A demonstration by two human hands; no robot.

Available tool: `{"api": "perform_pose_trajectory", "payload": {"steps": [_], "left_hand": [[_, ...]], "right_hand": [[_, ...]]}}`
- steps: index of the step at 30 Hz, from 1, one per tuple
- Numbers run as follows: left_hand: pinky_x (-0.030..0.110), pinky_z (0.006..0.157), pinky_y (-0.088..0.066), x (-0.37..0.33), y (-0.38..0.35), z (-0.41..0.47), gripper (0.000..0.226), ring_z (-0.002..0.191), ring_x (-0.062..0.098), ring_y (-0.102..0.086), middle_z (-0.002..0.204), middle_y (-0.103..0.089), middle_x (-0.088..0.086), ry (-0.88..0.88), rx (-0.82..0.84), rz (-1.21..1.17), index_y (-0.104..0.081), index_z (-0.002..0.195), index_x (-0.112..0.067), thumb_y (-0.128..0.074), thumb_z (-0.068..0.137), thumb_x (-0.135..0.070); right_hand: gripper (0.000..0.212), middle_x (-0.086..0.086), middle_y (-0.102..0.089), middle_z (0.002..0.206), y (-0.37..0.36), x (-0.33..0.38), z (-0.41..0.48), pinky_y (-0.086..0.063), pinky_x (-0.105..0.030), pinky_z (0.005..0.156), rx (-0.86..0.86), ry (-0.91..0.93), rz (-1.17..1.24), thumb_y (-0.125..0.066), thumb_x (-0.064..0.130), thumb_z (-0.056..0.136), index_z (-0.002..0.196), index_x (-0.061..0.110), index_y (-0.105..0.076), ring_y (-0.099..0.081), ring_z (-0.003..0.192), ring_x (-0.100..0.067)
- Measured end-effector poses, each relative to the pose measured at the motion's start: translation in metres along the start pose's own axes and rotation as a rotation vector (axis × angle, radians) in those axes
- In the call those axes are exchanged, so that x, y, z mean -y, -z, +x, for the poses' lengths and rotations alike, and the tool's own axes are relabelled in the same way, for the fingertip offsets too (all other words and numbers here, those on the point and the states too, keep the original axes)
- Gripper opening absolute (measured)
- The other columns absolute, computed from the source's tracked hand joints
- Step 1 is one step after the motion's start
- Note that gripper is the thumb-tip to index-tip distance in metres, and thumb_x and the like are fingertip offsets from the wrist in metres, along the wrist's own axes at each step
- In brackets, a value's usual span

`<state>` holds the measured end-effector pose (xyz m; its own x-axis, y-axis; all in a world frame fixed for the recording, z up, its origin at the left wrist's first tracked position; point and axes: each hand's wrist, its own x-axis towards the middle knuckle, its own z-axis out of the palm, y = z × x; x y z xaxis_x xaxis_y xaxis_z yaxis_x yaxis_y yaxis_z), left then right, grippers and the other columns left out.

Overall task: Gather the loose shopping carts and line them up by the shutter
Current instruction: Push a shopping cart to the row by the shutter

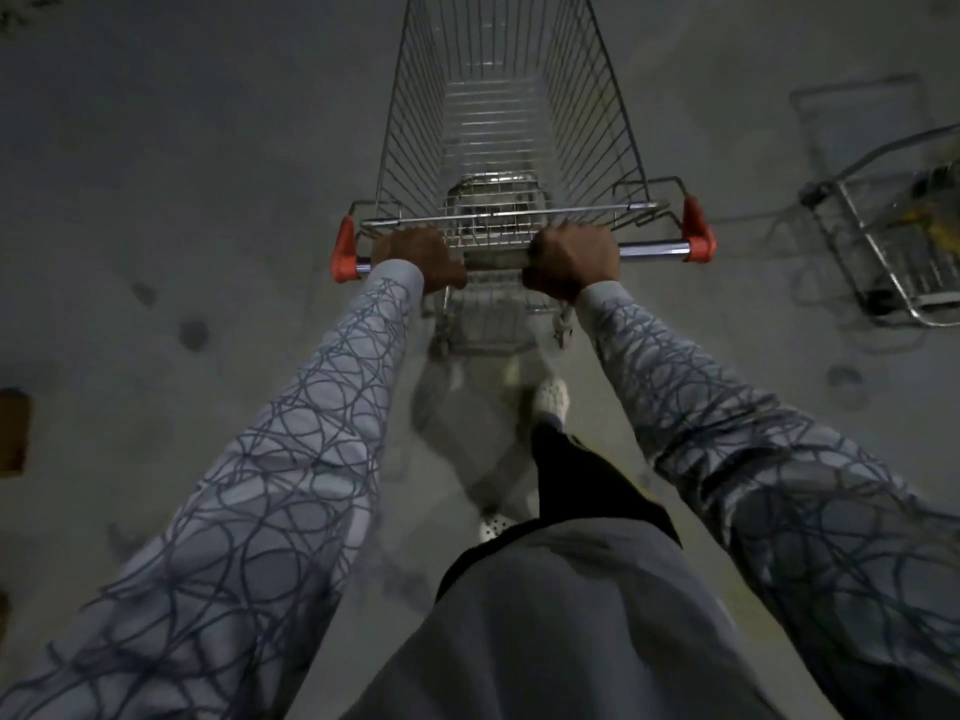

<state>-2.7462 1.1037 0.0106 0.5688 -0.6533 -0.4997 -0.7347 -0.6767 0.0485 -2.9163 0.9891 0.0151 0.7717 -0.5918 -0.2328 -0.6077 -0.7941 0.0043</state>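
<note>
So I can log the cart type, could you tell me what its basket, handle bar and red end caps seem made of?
Basket: thin wire grid, apparently steel, dull silver. Handle bar: metal tube, probably chromed, given its bright glint. Red end caps: likely moulded plastic, matte and opaque.

The camera sits on my head and looks forward and steeply down along my patterned grey sleeves (322,407). My left hand (415,259) and right hand (574,262), both wrapped round the chrome handle bar (652,250), fall just above the frame's middle, near the lens. The silver wire shopping cart with red corner caps (514,122) runs away to the top edge. The wide lens bends the grey concrete floor (208,148) at the sides and crops a second wire cart (893,241) at the right edge.
</note>
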Motion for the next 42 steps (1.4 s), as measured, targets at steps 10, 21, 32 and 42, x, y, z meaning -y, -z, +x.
{"api": "perform_pose_trajectory", "payload": {"steps": [10, 21, 32, 42], "left_hand": [[0.037, 0.089, -0.052, 0.005, 0.113, 0.191, 0.054, 0.106, 0.031, -0.064, 0.111, -0.069, 0.009, 0.008, -0.111, -0.060, -0.069, 0.110, -0.014, -0.068, 0.075, -0.055], [0.031, 0.078, -0.045, 0.007, 0.205, 0.340, 0.037, 0.108, 0.031, -0.064, 0.113, -0.068, 0.008, 0.041, -0.152, -0.159, -0.067, 0.103, -0.014, -0.056, 0.083, -0.043], [0.041, 0.095, -0.048, 0.131, 0.336, 0.535, 0.048, 0.114, 0.034, -0.063, 0.122, -0.068, 0.012, 0.148, -0.199, -0.061, -0.069, 0.113, -0.017, -0.061, 0.082, -0.053], [0.042, 0.094, -0.048, 0.260, 0.461, 0.723, 0.055, 0.110, 0.036, -0.063, 0.118, -0.068, 0.015, 0.189, -0.166, 0.042, -0.069, 0.112, -0.010, -0.062, 0.079, -0.054]], "right_hand": [[0.044, -0.016, -0.073, 0.105, 0.052, -0.030, 0.227, -0.047, -0.039, 0.076, -0.106, -0.020, -0.037, -0.061, 0.047, 0.080, 0.111, 0.019, -0.073, -0.069, 0.096, -0.038], [0.029, -0.010, -0.068, 0.081, 0.125, -0.053, 0.446, -0.052, -0.035, 0.069, 0.018, 0.071, -0.101, -0.066, 0.038, 0.078, 0.097, 0.018, -0.075, -0.066, 0.076, -0.030], [0.035, -0.015, -0.073, 0.110, 0.172, 0.024, 0.692, -0.048, -0.036, 0.082, -0.107, 0.156, 0.027, -0.057, 0.039, 0.088, 0.106, 0.015, -0.073, -0.069, 0.103, -0.036], [0.030, -0.009, -0.074, 0.092, 0.200, 0.111, 0.905, -0.049, -0.037, 0.070, -0.191, 0.183, 0.145, -0.056, 0.042, 0.089, 0.101, 0.018, -0.070, -0.072, 0.083, -0.034]]}}
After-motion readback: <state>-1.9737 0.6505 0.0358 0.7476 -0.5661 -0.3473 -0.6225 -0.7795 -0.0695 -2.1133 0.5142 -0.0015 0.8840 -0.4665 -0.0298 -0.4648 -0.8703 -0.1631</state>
